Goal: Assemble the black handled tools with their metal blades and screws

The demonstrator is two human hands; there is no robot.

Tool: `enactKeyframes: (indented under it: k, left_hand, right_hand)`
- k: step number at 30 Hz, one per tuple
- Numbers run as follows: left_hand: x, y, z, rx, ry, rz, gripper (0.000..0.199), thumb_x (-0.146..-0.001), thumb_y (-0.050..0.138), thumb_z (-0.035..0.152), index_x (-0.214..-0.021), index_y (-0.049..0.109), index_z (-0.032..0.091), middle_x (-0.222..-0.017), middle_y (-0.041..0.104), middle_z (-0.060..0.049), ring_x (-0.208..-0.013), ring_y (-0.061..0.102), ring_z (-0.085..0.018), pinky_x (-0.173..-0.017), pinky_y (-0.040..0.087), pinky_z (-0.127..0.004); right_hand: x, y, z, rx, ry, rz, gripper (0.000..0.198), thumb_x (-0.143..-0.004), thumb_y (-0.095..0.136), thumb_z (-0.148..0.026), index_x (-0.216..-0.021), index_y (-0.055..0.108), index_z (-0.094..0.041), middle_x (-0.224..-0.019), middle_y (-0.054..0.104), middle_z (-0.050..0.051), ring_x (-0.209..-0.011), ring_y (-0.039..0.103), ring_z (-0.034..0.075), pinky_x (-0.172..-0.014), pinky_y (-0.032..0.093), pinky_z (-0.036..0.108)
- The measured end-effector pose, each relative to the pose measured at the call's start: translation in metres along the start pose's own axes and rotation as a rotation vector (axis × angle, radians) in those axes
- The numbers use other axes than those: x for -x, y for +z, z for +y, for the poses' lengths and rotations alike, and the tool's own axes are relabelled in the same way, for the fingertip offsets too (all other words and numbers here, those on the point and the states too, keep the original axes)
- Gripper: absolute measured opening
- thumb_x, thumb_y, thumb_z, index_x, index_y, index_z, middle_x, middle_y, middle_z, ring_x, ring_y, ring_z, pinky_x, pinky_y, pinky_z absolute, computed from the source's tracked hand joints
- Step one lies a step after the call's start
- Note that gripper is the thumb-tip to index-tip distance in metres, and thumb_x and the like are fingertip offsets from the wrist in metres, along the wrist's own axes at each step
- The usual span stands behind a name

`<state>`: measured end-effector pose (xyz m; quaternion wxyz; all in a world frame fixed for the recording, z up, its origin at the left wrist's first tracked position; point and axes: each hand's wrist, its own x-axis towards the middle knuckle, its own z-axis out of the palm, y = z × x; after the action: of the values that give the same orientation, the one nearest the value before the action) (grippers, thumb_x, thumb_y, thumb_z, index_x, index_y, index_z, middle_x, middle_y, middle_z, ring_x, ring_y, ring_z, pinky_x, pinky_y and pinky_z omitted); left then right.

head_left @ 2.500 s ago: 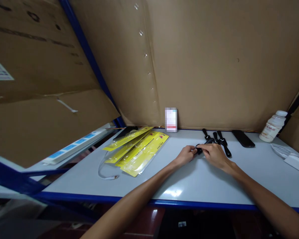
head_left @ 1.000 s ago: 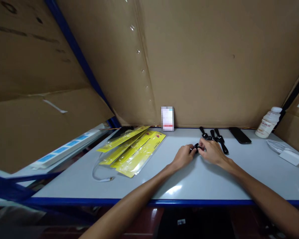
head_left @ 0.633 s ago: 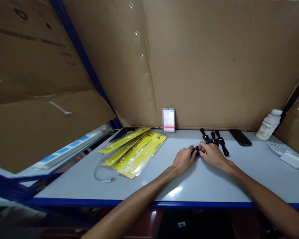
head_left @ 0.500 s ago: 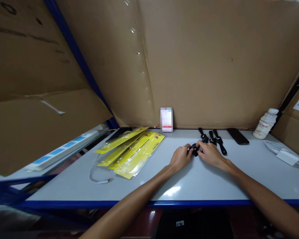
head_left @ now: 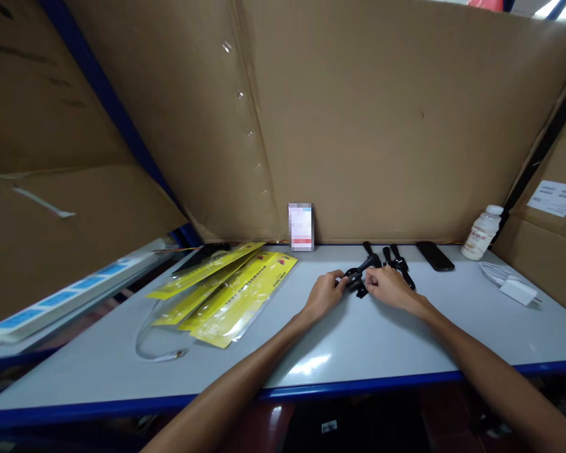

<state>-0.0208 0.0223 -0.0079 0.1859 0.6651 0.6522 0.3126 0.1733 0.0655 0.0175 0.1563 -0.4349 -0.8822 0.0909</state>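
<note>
The black tool [head_left: 364, 266] is right of the middle of the counter [head_left: 334, 352], its flared end pointing away to the far right and its near end between the two hands. The left hand [head_left: 327, 294] grips that near end, thumb and fingers closed around it from the left. The right hand [head_left: 387, 287] has its fingers curled in just beside the tool's right side; whether they touch it or pinch some small part cannot be told. The tool looks light and stiff, most likely hard plastic, and its smooth, glossy surface may slip a little under dry fingertips. It seems sturdy in the slim body, while any small fitting near the fingers would probably be the more delicate part. The slim middle looks the best place to take hold, with the broader end left free. Just beyond the right hand lie more black tools [head_left: 399, 259] of slender form, partly hidden by it. Farther right are a dark phone [head_left: 434, 256], a white bottle [head_left: 482, 233] and, nearer, a white charger [head_left: 517, 291]. Yellow packages [head_left: 249, 296] with clear plastic fan out on the left, well apart from the hands.
</note>
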Motion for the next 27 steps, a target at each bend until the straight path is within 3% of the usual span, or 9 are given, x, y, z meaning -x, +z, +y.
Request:
enactKeyframes:
  k: [4,16,20,23,27]
  left_hand:
    - [0.001,-0.002,0.0,-0.027,-0.015,0.025,0.025,-0.094,0.051,0.032,-0.09,0.072,0.019,-0.084,0.074,-0.009,-0.082,0.066,-0.022,-0.07,0.039,-0.026]
    - [-0.012,-0.019,-0.015,-0.219,-0.09,0.095,0.041,-0.1,0.038,0.04,-0.096,0.074,0.02,-0.088,0.076,-0.012,-0.083,0.068,-0.024,-0.067,0.038,-0.027]
    - [-0.013,-0.023,-0.021,-0.312,-0.101,0.091,0.041,-0.099,0.038,0.042,-0.098,0.073,0.021,-0.092,0.076,-0.013,-0.088,0.069,-0.026,-0.067,0.038,-0.029]
    - [-0.01,-0.024,-0.019,-0.388,-0.082,0.074,0.041,-0.099,0.038,0.043,-0.101,0.073,0.021,-0.093,0.076,-0.013,-0.088,0.07,-0.027,-0.067,0.039,-0.029]
    - [-0.005,-0.025,-0.013,-0.502,-0.043,0.057,0.04,-0.099,0.037,0.04,-0.103,0.072,0.02,-0.093,0.075,-0.014,-0.089,0.07,-0.027,-0.07,0.042,-0.031]
  right_hand:
    - [0.0,0.001,0.003,-0.03,-0.001,-0.067,0.01,-0.083,0.062,-0.016,-0.086,0.07,-0.022,-0.076,0.069,0.002,-0.072,0.061,0.017,-0.061,0.032,0.026]
    - [0.002,0.0,-0.003,0.2,0.014,0.042,0.021,-0.096,0.055,-0.03,-0.096,0.074,-0.02,-0.087,0.075,0.01,-0.081,0.069,0.024,-0.061,0.035,0.028]
    - [0.001,-0.003,-0.002,0.245,0.059,0.082,0.03,-0.099,0.049,-0.032,-0.089,0.075,-0.02,-0.092,0.076,0.011,-0.081,0.07,0.023,-0.06,0.034,0.028]
    - [-0.001,-0.004,-0.002,0.225,0.107,0.128,0.044,-0.101,0.045,-0.039,-0.077,0.076,-0.02,-0.08,0.075,0.01,-0.072,0.068,0.021,-0.058,0.031,0.029]
    - [-0.005,-0.004,0.001,0.142,0.14,0.201,0.045,-0.098,0.049,-0.038,-0.062,0.071,-0.021,-0.068,0.071,0.006,-0.063,0.062,0.017,-0.056,0.026,0.029]
